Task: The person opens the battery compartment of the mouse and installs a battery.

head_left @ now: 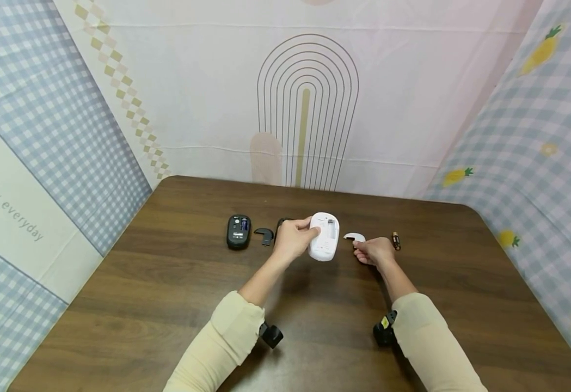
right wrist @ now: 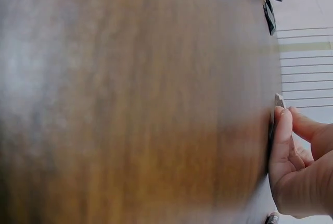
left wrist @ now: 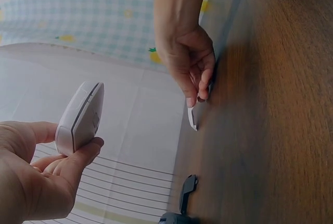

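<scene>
My left hand grips a white computer mouse above the table, thumb on its underside. That underside faces the head camera and has an uncovered battery slot. To the right, my right hand pinches a small white battery cover between thumb and fingers, low over the tabletop. In the left wrist view the mouse appears edge-on, and the cover points away from the fingertips. The right wrist view shows only the tip of the cover; the fingers hide the rest.
On the brown wooden table, a black mouse lies upside down with a battery in its slot. Beside it is a black battery cover. Another dark object is partly hidden behind my left hand. A battery lies at the right.
</scene>
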`<action>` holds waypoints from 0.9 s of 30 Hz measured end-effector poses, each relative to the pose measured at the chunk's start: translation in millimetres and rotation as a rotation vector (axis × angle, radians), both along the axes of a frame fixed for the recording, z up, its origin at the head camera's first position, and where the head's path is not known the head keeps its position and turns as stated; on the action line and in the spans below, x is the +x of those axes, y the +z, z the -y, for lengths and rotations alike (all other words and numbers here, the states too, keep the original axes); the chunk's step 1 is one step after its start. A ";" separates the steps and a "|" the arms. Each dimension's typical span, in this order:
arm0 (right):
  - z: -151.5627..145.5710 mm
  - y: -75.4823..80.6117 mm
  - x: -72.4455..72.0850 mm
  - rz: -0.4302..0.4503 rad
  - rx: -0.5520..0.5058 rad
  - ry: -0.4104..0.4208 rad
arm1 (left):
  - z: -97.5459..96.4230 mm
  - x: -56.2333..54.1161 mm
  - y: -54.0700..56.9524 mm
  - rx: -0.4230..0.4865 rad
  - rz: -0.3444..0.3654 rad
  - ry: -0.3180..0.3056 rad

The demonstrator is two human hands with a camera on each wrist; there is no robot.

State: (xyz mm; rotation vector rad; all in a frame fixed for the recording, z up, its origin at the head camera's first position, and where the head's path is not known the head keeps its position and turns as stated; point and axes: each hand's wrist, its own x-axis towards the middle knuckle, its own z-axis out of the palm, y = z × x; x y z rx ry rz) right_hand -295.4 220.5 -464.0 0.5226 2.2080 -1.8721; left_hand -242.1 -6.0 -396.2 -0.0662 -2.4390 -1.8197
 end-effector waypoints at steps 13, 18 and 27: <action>-0.9 0.4 -2.2 0.035 0.023 -0.008 | 0.0 1.4 2.1 -0.006 0.002 0.005; -1.1 -1.5 -3.8 0.032 0.070 -0.001 | 0.3 1.7 2.5 -0.011 0.004 0.001; -2.3 -2.0 -5.1 0.035 0.088 0.005 | -0.1 1.6 3.7 -0.017 -0.015 -0.008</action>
